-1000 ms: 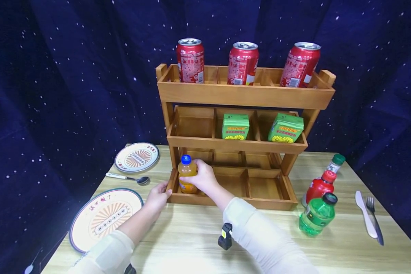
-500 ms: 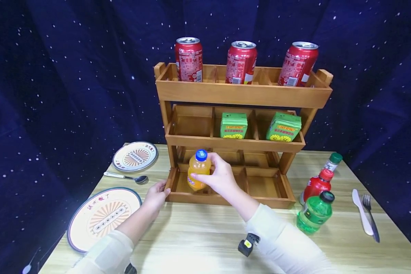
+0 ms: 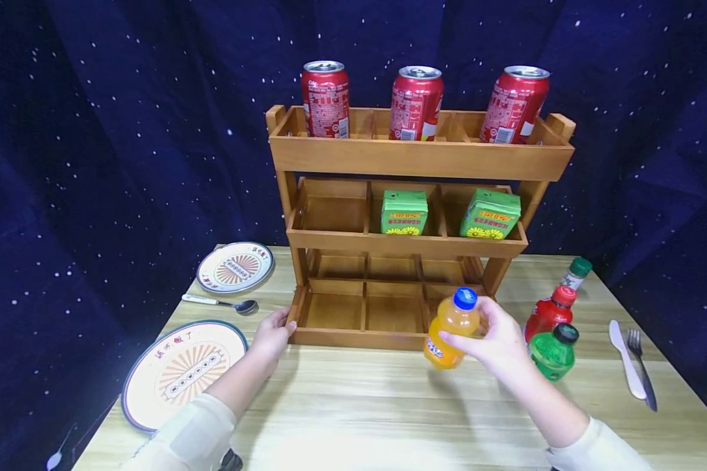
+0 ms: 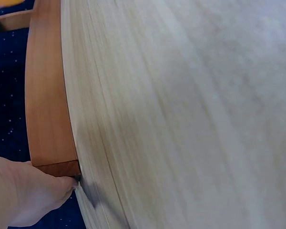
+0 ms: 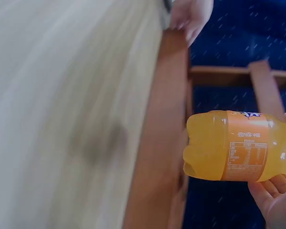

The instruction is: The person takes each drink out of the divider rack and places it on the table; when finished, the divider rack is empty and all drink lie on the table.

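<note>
My right hand [image 3: 497, 340] grips an orange soda bottle [image 3: 450, 330] with a blue cap, thumb on the near side. The bottle leans slightly and hangs in front of the lower right part of the wooden rack [image 3: 353, 338], its shadow falling on the tabletop. In the right wrist view, the soda bottle [image 5: 238, 145] shows its printed orange label, with fingers around its upper part. My left hand [image 3: 272, 340] holds the left front corner of the rack's bottom tier; in the left wrist view, the hand [image 4: 33, 193] pinches the end of that wooden edge.
Red cans [image 3: 325, 101] stand on the top tier, green drink cartons [image 3: 404, 212] on the middle one. A red-capped bottle [image 3: 548, 317], a green bottle [image 3: 552, 353] and a green-capped bottle [image 3: 576, 273] stand right. Plates [image 3: 182, 373], a spoon [image 3: 224, 303], knife [image 3: 627, 363] and fork [image 3: 641, 366] lie at the sides.
My right hand has lifted the orange soda bottle out of the bottom left compartment and carried it right, out in front of the rack. The left hand has stayed at the corner.
</note>
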Demonstrator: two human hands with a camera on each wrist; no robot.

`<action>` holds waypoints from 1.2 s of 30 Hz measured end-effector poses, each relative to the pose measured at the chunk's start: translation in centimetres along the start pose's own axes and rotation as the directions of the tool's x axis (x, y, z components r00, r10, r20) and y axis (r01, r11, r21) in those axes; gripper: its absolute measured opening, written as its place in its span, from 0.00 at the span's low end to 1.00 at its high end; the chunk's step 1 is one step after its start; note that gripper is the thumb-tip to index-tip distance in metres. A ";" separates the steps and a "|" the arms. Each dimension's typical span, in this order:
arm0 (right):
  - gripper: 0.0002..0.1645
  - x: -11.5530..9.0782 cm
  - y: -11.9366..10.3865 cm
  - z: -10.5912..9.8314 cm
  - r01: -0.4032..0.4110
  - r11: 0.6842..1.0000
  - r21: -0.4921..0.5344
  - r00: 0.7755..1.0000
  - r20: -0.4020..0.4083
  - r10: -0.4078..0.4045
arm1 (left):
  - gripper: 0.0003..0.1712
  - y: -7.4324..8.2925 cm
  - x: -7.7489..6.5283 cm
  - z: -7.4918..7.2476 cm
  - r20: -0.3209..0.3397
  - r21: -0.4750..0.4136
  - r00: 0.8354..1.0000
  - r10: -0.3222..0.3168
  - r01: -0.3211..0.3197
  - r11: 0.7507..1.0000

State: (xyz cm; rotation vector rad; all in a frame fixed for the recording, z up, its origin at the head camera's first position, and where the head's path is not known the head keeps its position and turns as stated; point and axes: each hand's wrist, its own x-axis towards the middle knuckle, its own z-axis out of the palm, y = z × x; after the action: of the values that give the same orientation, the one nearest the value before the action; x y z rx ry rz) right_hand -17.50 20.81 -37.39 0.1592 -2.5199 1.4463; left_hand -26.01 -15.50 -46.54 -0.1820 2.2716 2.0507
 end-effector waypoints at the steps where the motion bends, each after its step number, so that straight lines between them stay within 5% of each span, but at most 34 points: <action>1: 0.38 -0.3 0.5 -0.5 -0.020 1.000 -0.022 1.000 0.001 0.020 | 0.27 0.1 0.0 0.0 0.002 0.001 1.000 -0.003 0.003 1.000; 6: 0.40 -1.3 2.4 -1.9 -0.096 0.989 -0.112 0.995 -0.008 0.096 | 0.27 0.3 -0.1 -0.1 0.003 0.006 1.000 -0.010 0.010 1.000; 22: 0.43 -1.5 5.2 -1.8 -0.177 0.971 -0.160 0.984 0.001 0.179 | 0.27 0.2 -0.3 0.2 -0.008 0.001 1.000 -0.007 0.007 1.000; 29: 0.50 -1.2 3.2 -3.1 -0.134 0.977 -0.166 0.991 -0.012 0.134 | 0.27 0.1 -0.2 0.4 0.003 0.003 1.000 -0.007 0.007 1.000; 36: 0.51 2.1 -2.2 -7.4 0.004 0.999 -0.049 0.984 -0.177 -0.013 | 0.27 0.3 -0.2 0.2 -0.002 0.007 1.000 -0.010 0.010 1.000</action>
State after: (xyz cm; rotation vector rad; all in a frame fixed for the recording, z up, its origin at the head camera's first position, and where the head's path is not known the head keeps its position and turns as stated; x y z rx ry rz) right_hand -18.00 26.15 -31.43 0.0305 -2.4043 1.3320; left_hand -25.85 -15.22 -46.26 -0.1944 2.2738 2.0390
